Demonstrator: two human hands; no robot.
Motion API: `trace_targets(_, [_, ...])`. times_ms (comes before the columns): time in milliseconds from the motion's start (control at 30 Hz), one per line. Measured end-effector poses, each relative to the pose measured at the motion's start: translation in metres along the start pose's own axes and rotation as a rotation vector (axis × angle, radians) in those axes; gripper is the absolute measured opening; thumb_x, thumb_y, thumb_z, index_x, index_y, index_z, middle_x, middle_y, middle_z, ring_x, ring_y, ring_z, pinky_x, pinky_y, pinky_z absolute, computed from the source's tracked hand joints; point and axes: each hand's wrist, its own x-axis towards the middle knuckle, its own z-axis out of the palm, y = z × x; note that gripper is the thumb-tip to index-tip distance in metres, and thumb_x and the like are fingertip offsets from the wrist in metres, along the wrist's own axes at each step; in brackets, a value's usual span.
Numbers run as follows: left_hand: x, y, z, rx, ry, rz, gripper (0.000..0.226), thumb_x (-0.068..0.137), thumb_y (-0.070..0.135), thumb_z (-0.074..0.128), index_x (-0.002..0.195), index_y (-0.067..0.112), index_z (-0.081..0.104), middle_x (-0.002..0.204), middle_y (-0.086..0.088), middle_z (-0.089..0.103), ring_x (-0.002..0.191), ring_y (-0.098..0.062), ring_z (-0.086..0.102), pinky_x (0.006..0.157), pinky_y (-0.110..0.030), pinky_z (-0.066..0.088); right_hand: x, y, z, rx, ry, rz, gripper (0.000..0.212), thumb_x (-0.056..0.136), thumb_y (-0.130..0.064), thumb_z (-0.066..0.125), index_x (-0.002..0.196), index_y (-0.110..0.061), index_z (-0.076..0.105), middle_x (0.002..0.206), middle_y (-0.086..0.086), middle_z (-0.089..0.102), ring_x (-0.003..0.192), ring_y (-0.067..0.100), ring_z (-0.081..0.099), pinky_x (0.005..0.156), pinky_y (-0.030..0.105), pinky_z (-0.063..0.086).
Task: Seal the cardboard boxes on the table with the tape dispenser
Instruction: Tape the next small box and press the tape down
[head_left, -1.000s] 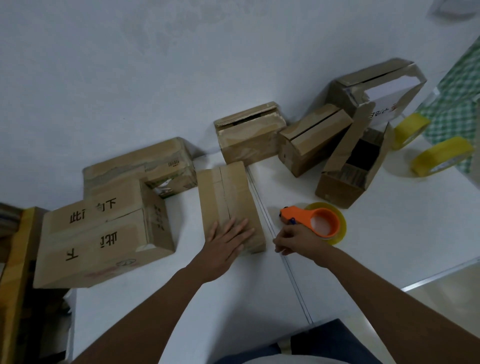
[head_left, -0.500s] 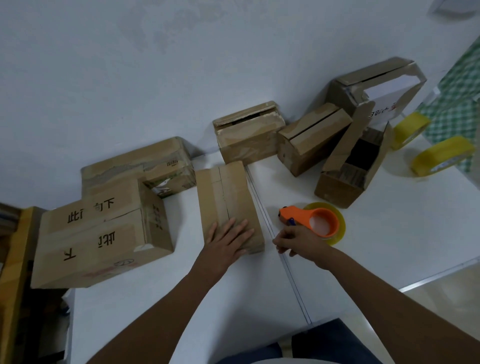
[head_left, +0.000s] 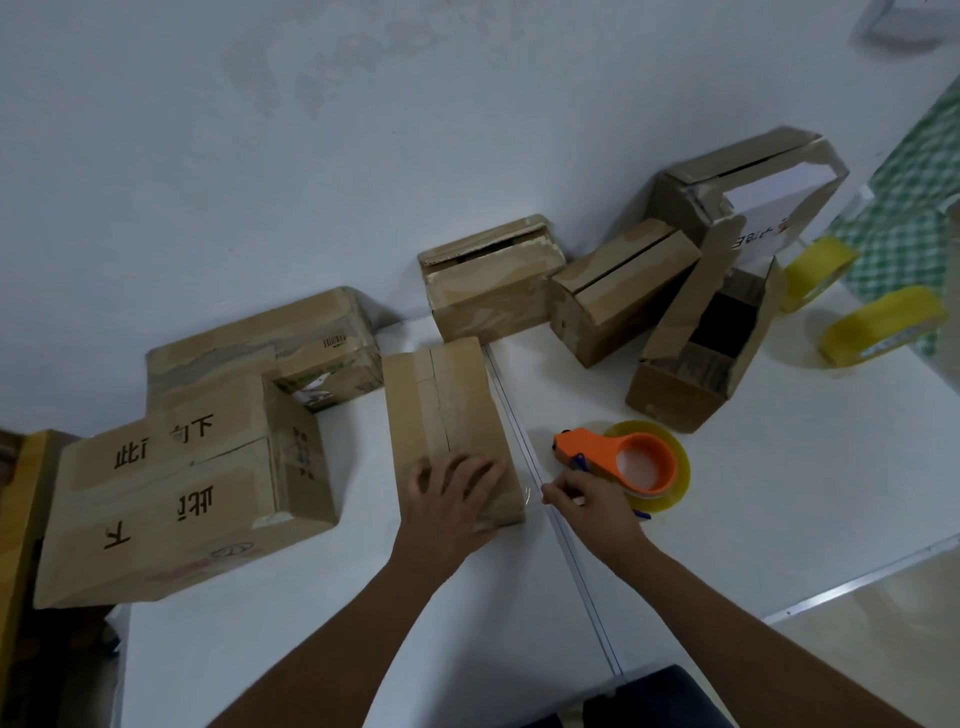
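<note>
Right now the left hand (head_left: 451, 491) lies flat on the near end of a small cardboard box (head_left: 448, 415), fingers straight and spread, pressing it down near the middle of the tabletop (head_left: 779, 519). Just beside it, the right hand (head_left: 587, 506) has its fingers curled together at the near side of the orange tape dispenser (head_left: 621, 460), seemingly pinching a clear tape end, though the tape itself is barely visible. The dispenser lies flat on the tabletop, just right of the box. Several more boxes line the far edge, one open box (head_left: 701, 358) with raised flaps toward the far right corner, near two yellow tape rolls (head_left: 883, 325). The likely trouble: the loose tape end could fold and stick to itself or the tabletop, or the light box could shift if the flat hand eases.
</note>
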Motion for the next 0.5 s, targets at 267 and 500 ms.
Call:
trace_targets(267, [0.003, 0.002, 0.006, 0.024, 0.091, -0.014, 0.066, 0.082, 0.068, 0.059, 0.132, 0.024, 0.062, 0.124, -0.004, 0.059, 0.112, -0.029, 0.059, 0.089, -0.053, 0.048, 0.001, 0.006, 0.008, -0.041, 0.059, -0.059, 0.018, 0.095, -0.023, 0.06, 0.081, -0.014, 0.065, 0.076, -0.007, 0.066, 0.077, 0.005, 0.061, 0.068, 0.022, 0.05])
trace_targets(500, [-0.012, -0.02, 0.008, -0.028, -0.01, 0.108, 0.091, 0.078, 0.066, 0.065, 0.154, 0.031, 0.03, 0.152, 0.008, 0.04, 0.139, -0.022, 0.038, 0.104, -0.047, 0.033, 0.008, 0.005, 0.019, -0.185, 0.084, -0.208, 0.019, 0.099, -0.02, 0.052, 0.081, -0.016, 0.053, 0.076, -0.005, 0.054, 0.071, 0.008, 0.051, 0.062, 0.024, 0.041])
